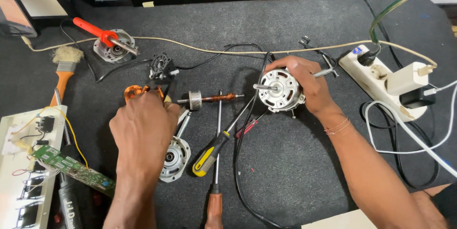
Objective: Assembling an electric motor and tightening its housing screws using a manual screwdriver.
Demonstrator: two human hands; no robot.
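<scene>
the dark grey surface (295,172) is carrying everything, spread with motor parts, tools and cables. at its right edge a white power strip (369,74) is lying with a white adapter and a black plug sitting in it, white and black cords looping beside it. at the left edge a white panel (21,162) with wires and a green circuit board (71,167) is resting.

the person's right hand (309,84) is closing its grip around a silver motor housing (280,91), fingers wrapping over the top and back, the shaft pointing toward the left. the housing is being held just above or on the surface, right of centre; i cannot tell which. the left hand (143,126) is reaching down over a copper-wound stator (135,91), covering most of it; its grip is hidden under the back of the hand, so i cannot tell how far it is open or whether it is holding anything.

just below that hand a silver end cover (175,158) is lying flat. between the 2 hands a rotor (209,98) with a copper winding is lying on its side. 2 screwdrivers are lying near the middle, a yellow-and-black one (212,155) and a brown-handled one (215,200). farther back a red soldering iron (97,31) is resting across another silver cover, and an orange-handled brush (64,74) is lying at the left.
</scene>
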